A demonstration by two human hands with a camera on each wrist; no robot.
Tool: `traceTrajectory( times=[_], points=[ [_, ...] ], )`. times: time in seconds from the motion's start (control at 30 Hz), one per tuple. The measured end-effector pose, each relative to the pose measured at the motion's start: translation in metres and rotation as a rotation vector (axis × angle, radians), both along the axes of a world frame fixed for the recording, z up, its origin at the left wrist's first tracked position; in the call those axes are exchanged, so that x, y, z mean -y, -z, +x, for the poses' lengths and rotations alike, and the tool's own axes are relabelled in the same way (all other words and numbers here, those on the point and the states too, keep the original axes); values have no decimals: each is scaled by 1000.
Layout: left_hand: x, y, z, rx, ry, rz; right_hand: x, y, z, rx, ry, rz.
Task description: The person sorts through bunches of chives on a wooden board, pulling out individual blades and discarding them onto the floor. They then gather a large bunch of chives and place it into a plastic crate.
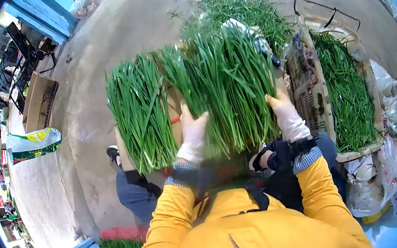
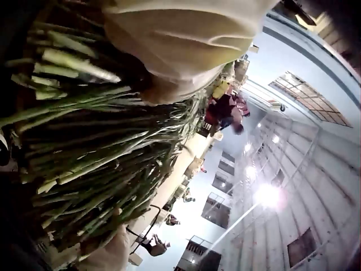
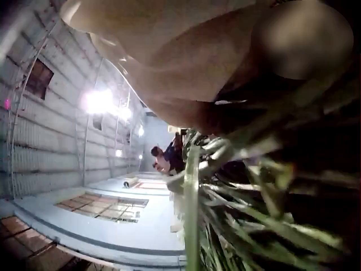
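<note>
the left hand (image 1: 194,134) and the right hand (image 1: 287,116) grip a wide bunch (image 1: 234,86) of long green leaves between them, one at each side, the thumbs on its upper face. its pale stalk ends point toward the person, its leaf tips away. just left of it, a second bunch (image 1: 140,114) lies the same way on a brown board (image 1: 174,104). beyond the held bunch, a loose pile (image 1: 264,13) of greens spreads on the floor (image 1: 143,22). to the right stands a crate (image 1: 322,81) of greens; far left, a carton (image 1: 36,108) and, nearer, a printed bag (image 1: 33,142).
</note>
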State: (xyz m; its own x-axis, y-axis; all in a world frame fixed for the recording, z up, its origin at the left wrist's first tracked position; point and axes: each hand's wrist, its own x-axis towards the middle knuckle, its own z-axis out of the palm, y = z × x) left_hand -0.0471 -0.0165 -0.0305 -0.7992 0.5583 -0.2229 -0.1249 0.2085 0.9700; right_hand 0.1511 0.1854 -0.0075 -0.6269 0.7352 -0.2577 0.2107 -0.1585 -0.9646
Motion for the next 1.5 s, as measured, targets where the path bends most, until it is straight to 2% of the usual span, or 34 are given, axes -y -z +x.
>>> traceTrajectory(
  times=[0.07, 0.13, 0.17, 0.2, 0.23, 0.27, 0.33, 0.37, 0.4, 0.47, 0.53, 0.57, 0.6, 0.67, 0.7, 0.77, 0.8, 0.87, 0.9, 0.93, 1.0, 1.07, 1.1, 1.2, 1.27, 1.3, 1.33, 1.37, 1.4, 1.43, 1.47, 1.5],
  points=[
    [-2, 6, 1, -92, -61, -43, -5, 8, -1, -4, 104, 0],
    [-5, -20, 3, -688, -145, -271, -10, 16, 4, -97, 80, -38],
    [-5, -40, 8, -907, -154, -305, -15, 26, 9, -91, 86, -43],
    [-12, -72, 15, -943, -74, -260, -22, 39, 12, 4, 74, 62],
    [-19, -67, 12, -1024, 43, -190, -24, 48, 14, 97, 56, 167],
    [-28, -59, 8, -1105, 159, -115, -21, 47, 14, 98, 53, 163],
    [-46, -50, 8, -1281, 445, -198, -11, 31, 16, 549, 77, 1006],
    [-50, -48, 9, -1265, 561, -251, 1, 6, 14, 537, 70, 1060],
    [-52, -49, 7, -1263, 559, -250, 16, -18, 10, 435, 103, 1199],
    [-52, -55, 0, -1174, 860, -523, 51, -51, -4, 164, 44, 1256],
    [-47, -52, -10, -1097, 886, -464, 75, -62, -17, 335, -104, 1366],
    [-43, -52, -11, -1063, 885, -489, 79, -56, -26, 330, -196, 1420],
    [-38, -52, -13, -1028, 878, -517, 80, -47, -33, 277, -265, 1405],
    [-30, -47, -17, -1010, 866, -515, 83, -34, -48, 448, -328, 1333],
    [-26, -45, -18, -986, 856, -514, 81, -23, -52, 445, -336, 1335],
    [-20, -44, -19, -979, 842, -547, 73, -13, -55, 572, -563, 1416],
    [-16, -43, -21, -975, 832, -550, 70, -16, -51, 456, -631, 1397],
    [-10, -40, -24, -945, 813, -501, 61, -33, -42, 317, -710, 1134],
    [-5, -39, -25, -948, 789, -482, 58, -40, -35, 158, -627, 884],
    [-1, -36, -26, -938, 784, -484, 52, -47, -29, 126, -639, 699],
    [3, -28, -30, -948, 762, -473, 51, -68, -21, -28, -598, 137],
    [6, -24, -30, -945, 747, -485, 44, -115, -19, 109, -796, -38],
    [7, -23, -30, -949, 735, -472, 37, -137, -23, 64, -990, -112],
    [1, -30, -28, -937, 716, -461, 6, -184, -51, -224, -1411, -28],
    [2, -35, -23, -919, 714, -462, -3, -177, -74, -163, -476, 213],
    [3, -37, -24, -926, 651, -389, -9, -160, -74, -163, -477, 219],
    [4, -39, -23, -929, 593, -317, -15, -131, -73, 44, -299, 741],
    [5, -48, -18, -921, 566, -383, -20, -110, -75, 256, -95, 1256],
    [2, -49, -23, -923, 547, -386, 13, -101, -74, -242, -244, 827],
    [1, -46, -24, -985, 516, -330, 34, -61, -52, -162, -342, 871],
    [-1, -41, -19, -1042, 495, -268, 69, -78, -44, 244, -485, 959],
    [-4, -40, -16, -1182, 486, -223, 89, -77, -39, 367, -527, 943]
  ],
)
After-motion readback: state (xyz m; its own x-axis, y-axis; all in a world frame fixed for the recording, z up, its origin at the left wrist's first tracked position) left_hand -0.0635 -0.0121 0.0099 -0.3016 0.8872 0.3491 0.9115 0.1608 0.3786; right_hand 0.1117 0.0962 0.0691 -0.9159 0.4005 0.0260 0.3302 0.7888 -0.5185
